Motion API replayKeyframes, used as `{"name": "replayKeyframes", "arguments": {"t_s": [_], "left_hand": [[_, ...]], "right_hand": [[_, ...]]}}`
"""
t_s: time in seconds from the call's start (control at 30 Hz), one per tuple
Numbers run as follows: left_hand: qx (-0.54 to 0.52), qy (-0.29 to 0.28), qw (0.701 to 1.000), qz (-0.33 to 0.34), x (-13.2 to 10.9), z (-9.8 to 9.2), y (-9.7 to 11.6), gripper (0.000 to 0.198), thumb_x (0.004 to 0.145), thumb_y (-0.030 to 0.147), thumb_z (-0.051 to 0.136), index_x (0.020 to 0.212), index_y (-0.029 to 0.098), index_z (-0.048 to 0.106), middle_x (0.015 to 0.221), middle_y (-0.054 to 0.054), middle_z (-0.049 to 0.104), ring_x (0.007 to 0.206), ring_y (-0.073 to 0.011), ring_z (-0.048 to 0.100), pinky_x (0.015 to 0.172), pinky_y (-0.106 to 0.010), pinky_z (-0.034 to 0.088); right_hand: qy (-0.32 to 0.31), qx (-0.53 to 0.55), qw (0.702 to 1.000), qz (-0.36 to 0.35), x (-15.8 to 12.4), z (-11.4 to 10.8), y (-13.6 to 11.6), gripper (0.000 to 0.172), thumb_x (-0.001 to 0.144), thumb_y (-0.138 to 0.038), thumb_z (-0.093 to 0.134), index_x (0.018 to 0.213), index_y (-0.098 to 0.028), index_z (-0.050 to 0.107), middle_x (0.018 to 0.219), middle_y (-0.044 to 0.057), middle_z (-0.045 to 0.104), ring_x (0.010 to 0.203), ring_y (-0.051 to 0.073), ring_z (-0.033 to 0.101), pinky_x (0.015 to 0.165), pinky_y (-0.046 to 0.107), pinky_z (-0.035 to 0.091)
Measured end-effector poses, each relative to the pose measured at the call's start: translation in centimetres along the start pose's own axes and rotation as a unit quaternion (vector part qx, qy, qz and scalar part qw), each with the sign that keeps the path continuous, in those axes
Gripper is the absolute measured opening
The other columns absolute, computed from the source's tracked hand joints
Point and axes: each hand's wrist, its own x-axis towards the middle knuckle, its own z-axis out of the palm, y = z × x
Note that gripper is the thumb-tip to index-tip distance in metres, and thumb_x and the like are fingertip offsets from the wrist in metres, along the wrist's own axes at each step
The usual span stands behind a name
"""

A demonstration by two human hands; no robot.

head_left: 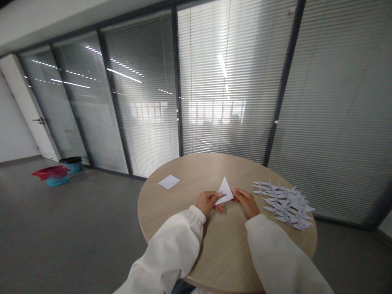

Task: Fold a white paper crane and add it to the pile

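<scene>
A white paper folded into a triangle [225, 189] stands point-up over the round wooden table [190, 228], some print showing along its lower edge. My left hand [208, 202] pinches its lower left corner. My right hand [246, 202] pinches the lower right corner. Both arms wear white sleeves. A flat square sheet of white paper [169, 181] lies on the table to the left, beyond my left hand.
Several folded white paper cranes [283, 203] lie in a cluster on the table's right side. Glass walls with shut blinds [232, 81] run behind the table. Far left on the grey floor stand a blue basket with red cloth [52, 174] and a dark bin [72, 163].
</scene>
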Motion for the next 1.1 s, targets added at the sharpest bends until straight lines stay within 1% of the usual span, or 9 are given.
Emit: {"name": "replayKeyframes", "arguments": {"t_s": [0.13, 0.23, 0.4, 0.57, 0.67, 0.73, 0.87, 0.97, 1.1], "left_hand": [[0.018, 0.019, 1.0, 0.002, -0.1, 0.0, 0.3, 0.046, 0.062, 0.057, 0.049, 0.069, 0.012, 0.053, 0.054, -0.001, 0.06, 0.048, -0.0148, 0.058, 0.046, -0.024, 0.045], [0.015, 0.021, 1.0, 0.005, -0.1, -0.1, 0.3, 0.045, 0.063, 0.056, 0.048, 0.071, 0.012, 0.053, 0.053, -0.001, 0.059, 0.049, -0.0155, 0.058, 0.046, -0.025, 0.045], [0.019, 0.025, 0.999, 0.015, -0.2, -0.1, 0.3, 0.046, 0.064, 0.057, 0.046, 0.069, 0.012, 0.052, 0.053, 0.0, 0.059, 0.048, -0.0151, 0.057, 0.045, -0.025, 0.044], [0.036, 0.014, 0.999, 0.015, -0.4, 0.1, 0.5, 0.046, 0.065, 0.058, 0.044, 0.067, 0.013, 0.05, 0.053, 0.0, 0.058, 0.046, -0.0138, 0.055, 0.044, -0.024, 0.043], [0.05, 0.011, 0.998, 0.027, -0.4, 0.2, 0.5, 0.046, 0.066, 0.058, 0.042, 0.068, 0.013, 0.051, 0.054, 0.0, 0.057, 0.046, -0.0123, 0.053, 0.045, -0.022, 0.04], [0.088, 0.032, 0.994, 0.051, -0.4, 0.0, 0.6, 0.045, 0.067, 0.057, 0.041, 0.066, 0.013, 0.052, 0.051, 0.001, 0.053, 0.045, -0.0099, 0.049, 0.044, -0.02, 0.035], [0.206, 0.124, 0.964, 0.11, -0.2, -0.4, 0.6, 0.043, 0.067, 0.054, 0.044, 0.056, 0.012, 0.05, 0.044, 0.006, 0.038, 0.044, -0.0058, 0.034, 0.043, -0.018, 0.023], [0.238, 0.131, 0.953, 0.131, -0.1, -0.7, 0.4, 0.043, 0.069, 0.052, 0.042, 0.054, 0.012, 0.049, 0.046, 0.006, 0.034, 0.046, -0.0057, 0.03, 0.044, -0.019, 0.02], [0.25, 0.129, 0.952, 0.124, -0.1, -0.7, 0.3, 0.043, 0.07, 0.052, 0.04, 0.054, 0.013, 0.048, 0.047, 0.006, 0.032, 0.046, -0.006, 0.029, 0.044, -0.019, 0.02]], "right_hand": [[-0.005, 0.064, 0.998, 0.017, 0.1, 0.0, 0.4, 0.045, 0.069, -0.055, 0.047, 0.081, -0.014, 0.063, 0.079, 0.008, 0.065, 0.075, 0.021, 0.058, 0.067, 0.033, 0.045], [-0.017, 0.073, 0.997, 0.018, 0.1, 0.0, 0.5, 0.043, 0.071, -0.053, 0.047, 0.081, -0.015, 0.063, 0.08, 0.008, 0.065, 0.074, 0.02, 0.058, 0.068, 0.032, 0.045], [-0.016, 0.01, 1.0, 0.007, -0.2, 0.1, -0.4, 0.032, 0.064, -0.046, 0.059, 0.074, -0.015, 0.063, 0.072, 0.003, 0.065, 0.07, 0.019, 0.058, 0.066, 0.028, 0.044], [-0.015, -0.055, 0.998, 0.001, -0.3, 0.0, -0.8, 0.037, 0.062, -0.05, 0.057, 0.073, -0.014, 0.063, 0.069, 0.005, 0.065, 0.067, 0.02, 0.059, 0.065, 0.029, 0.044], [-0.015, -0.076, 0.997, -0.007, -0.3, -0.1, -0.7, 0.035, 0.063, -0.049, 0.056, 0.071, -0.015, 0.063, 0.067, 0.005, 0.065, 0.065, 0.02, 0.059, 0.064, 0.029, 0.044], [-0.026, -0.079, 0.997, -0.001, -0.3, -0.1, -0.7, 0.034, 0.063, -0.048, 0.056, 0.069, -0.016, 0.063, 0.066, 0.004, 0.065, 0.065, 0.02, 0.059, 0.064, 0.029, 0.044], [-0.055, -0.081, 0.995, 0.022, -0.5, 0.3, -0.9, 0.035, 0.061, -0.049, 0.057, 0.069, -0.016, 0.063, 0.066, 0.004, 0.066, 0.064, 0.02, 0.06, 0.064, 0.029, 0.045], [-0.063, -0.077, 0.995, 0.025, -0.6, 0.3, -1.1, 0.035, 0.061, -0.049, 0.057, 0.069, -0.016, 0.063, 0.066, 0.005, 0.066, 0.064, 0.02, 0.06, 0.064, 0.029, 0.045], [-0.069, -0.067, 0.995, 0.027, -0.6, 0.3, -1.1, 0.033, 0.062, -0.047, 0.058, 0.068, -0.015, 0.063, 0.066, 0.005, 0.066, 0.064, 0.019, 0.06, 0.064, 0.028, 0.044]]}}
